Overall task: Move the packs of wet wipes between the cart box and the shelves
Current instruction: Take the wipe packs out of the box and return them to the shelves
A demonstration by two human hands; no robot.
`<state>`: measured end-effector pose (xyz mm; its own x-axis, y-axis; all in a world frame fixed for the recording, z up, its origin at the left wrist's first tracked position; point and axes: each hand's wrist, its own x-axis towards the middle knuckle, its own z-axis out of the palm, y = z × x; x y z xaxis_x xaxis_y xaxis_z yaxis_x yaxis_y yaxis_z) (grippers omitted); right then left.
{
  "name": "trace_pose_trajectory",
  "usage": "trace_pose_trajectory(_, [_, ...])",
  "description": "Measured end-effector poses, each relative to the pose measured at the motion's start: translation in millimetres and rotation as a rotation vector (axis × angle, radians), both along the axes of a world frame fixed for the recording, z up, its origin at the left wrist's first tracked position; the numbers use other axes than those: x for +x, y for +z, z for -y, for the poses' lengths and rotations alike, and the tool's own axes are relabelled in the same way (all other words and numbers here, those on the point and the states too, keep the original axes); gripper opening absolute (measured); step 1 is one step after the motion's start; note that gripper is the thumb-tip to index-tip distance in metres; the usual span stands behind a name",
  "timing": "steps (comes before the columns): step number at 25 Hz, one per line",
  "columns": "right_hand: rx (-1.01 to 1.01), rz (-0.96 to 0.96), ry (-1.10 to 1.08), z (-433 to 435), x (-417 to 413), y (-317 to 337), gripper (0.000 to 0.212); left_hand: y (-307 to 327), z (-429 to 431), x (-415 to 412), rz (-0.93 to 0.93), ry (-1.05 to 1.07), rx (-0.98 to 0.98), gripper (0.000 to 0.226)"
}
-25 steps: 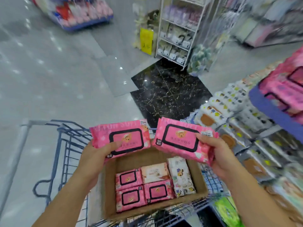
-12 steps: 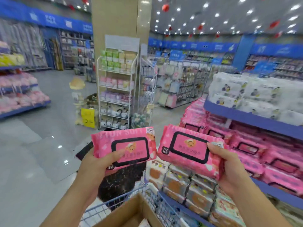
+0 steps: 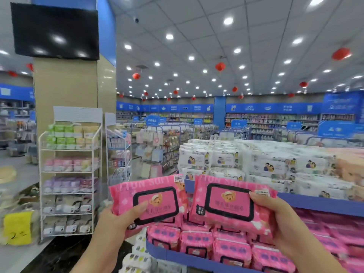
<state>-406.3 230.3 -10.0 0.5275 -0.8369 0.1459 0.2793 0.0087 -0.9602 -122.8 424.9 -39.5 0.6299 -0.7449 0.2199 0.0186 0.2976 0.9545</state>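
Both pink packs have come up higher than a moment ago, and the view has lifted with them, off the cart and onto the shelves and ceiling lights.

Seen from the head camera, the left hand point(image 3: 116, 219) grips the left pack point(image 3: 149, 198) at its lower left corner, thumb laid across the black-framed lid and fingers behind. The right hand point(image 3: 275, 219) grips the right pack point(image 3: 230, 203) at its right end, thumb on the lid's edge and fingers curled underneath. The two packs hang side by side, almost touching and slightly tilted, in front of the blue shelf point(image 3: 177, 257). Its lower tier is stacked with more pink packs point(image 3: 197, 243) just below the held ones. White packs point(image 3: 275, 166) fill the tier above, behind the right pack. Off to the left a white wire rack point(image 3: 77, 114) of small pastel packets stands against a tan pillar point(image 3: 65, 85), with a dark screen point(image 3: 55, 30) mounted high on it.
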Motion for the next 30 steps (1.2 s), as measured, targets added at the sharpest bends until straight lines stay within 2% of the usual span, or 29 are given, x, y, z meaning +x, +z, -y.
trace_pose_trajectory(2, [0.004, 0.005, -0.020, 39.8, -23.6, -9.3, 0.069, -7.9, 40.6, -14.4, 0.033, -0.035, 0.002, 0.107])
trace_pose_trajectory(4, [0.025, 0.030, -0.032, 73.4, -40.9, -26.2, 0.085, -22.4, 73.6, -24.2, 0.041, -0.056, 0.013, 0.107])
trace_pose_trajectory(6, [0.064, 0.048, -0.063, 112.7, -61.1, -51.6, 0.088, -48.6, 117.5, -34.3, 0.024, -0.061, 0.067, 0.118])
trace_pose_trajectory(10, [0.086, 0.010, -0.078, 167.2, -85.8, -89.2, 0.075, -98.9, 191.6, -49.9, 0.059, -0.056, 0.173, 0.136])
trace_pose_trajectory(13, [0.121, -0.033, -0.075, 193.9, -83.2, -116.1, 0.060, -113.2, 226.0, -52.4, 0.111, -0.034, 0.246, 0.162])
trace_pose_trajectory(16, [0.168, -0.112, -0.066, 213.7, -61.6, -141.3, 0.069, -118.1, 248.5, -35.3, 0.140, -0.041, 0.324, 0.176])
trace_pose_trajectory(18, [0.181, -0.120, -0.049, 225.0, -46.7, -159.3, 0.061, -130.4, 264.7, -11.6, 0.146, -0.045, 0.348, 0.164])
trace_pose_trajectory(22, [0.227, -0.243, -0.036, 249.0, -0.7, -184.5, 0.083, -167.2, 283.9, 57.8, 0.161, -0.060, 0.417, 0.134])
trace_pose_trajectory(24, [0.215, -0.294, -0.050, 258.9, 28.2, -190.7, 0.077, -184.6, 284.9, 96.9, 0.123, -0.061, 0.455, 0.115])
trace_pose_trajectory(27, [0.227, -0.293, -0.072, 266.0, 83.6, -195.7, 0.064, -207.2, 284.7, 147.7, 0.080, -0.115, 0.463, 0.100])
trace_pose_trajectory(30, [0.248, -0.338, -0.045, 272.1, 132.6, -211.8, 0.060, -219.1, 287.9, 179.7, 0.108, -0.200, 0.523, 0.087])
